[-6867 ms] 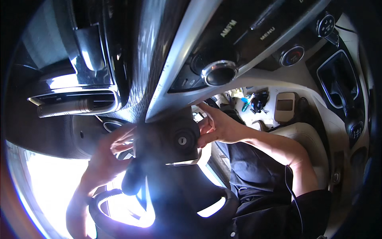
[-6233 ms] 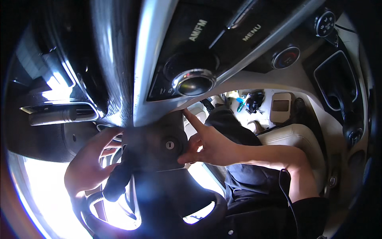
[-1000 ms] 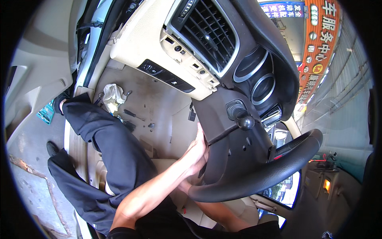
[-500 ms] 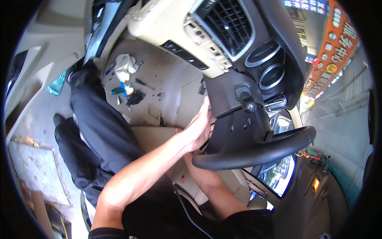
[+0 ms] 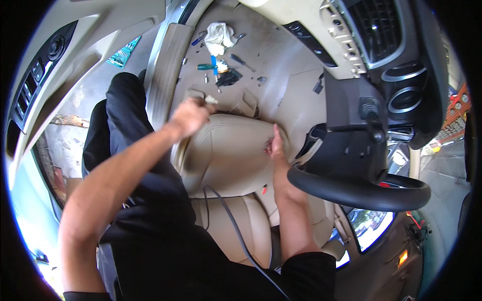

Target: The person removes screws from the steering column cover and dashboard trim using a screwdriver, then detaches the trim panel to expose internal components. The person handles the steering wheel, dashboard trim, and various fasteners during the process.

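Note:
Over the front edge of a beige leather seat (image 5: 233,160), my left hand (image 5: 192,116) is closed and slightly blurred. A small pale piece (image 5: 212,100) shows right at its fingers; whether they grip it I cannot make out. My right hand (image 5: 274,144) is above the seat's right side, one digit stretched out and the others loosely curled, with nothing visible in it. The black steering wheel (image 5: 359,194) and its dark column cover (image 5: 346,153) are to the right of that hand, apart from it.
On the car floor lie a white cloth (image 5: 219,38), a screwdriver (image 5: 242,62), a green-handled tool (image 5: 206,66), a black piece (image 5: 230,78) and a beige trim piece (image 5: 247,104). The open door (image 5: 100,45) stands left. A dark cable (image 5: 233,220) hangs across the seat.
Both hands have left the underside of the steering column. My left hand has moved left to the seat's front edge; my right hand now shows over the seat. The view has shifted leftward.

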{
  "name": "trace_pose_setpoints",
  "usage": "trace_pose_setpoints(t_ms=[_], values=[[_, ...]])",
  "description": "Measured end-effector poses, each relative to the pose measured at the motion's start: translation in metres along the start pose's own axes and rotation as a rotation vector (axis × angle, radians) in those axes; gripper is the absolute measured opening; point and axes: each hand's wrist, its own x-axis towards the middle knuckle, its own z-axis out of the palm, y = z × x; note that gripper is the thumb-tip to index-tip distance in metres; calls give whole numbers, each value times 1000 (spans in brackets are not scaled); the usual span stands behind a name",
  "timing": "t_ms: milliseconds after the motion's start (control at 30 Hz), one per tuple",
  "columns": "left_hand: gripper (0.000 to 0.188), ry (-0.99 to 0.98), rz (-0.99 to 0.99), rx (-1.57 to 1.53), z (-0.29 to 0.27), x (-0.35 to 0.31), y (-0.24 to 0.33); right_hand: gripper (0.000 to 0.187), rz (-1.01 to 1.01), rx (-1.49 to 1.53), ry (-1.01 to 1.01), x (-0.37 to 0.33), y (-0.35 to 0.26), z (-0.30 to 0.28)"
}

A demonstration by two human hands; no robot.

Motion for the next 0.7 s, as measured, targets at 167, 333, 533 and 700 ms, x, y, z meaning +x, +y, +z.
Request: trace_pose_setpoints(t_ms=[167,333,533,700], values=[[44,129,-195,-8,-93,-7,-13,79,-71,159,-9,-10,6,2],[42,125,-282,191,-150,-18,3,79,-93,146,83,-1,9,4],[41,187,-107,297,-193,34,-8,56,-600,-467,517,-4,-26,12],[32,213,48,216,-219,59,-50,34,-655,-511,168,-35,-73,112]])
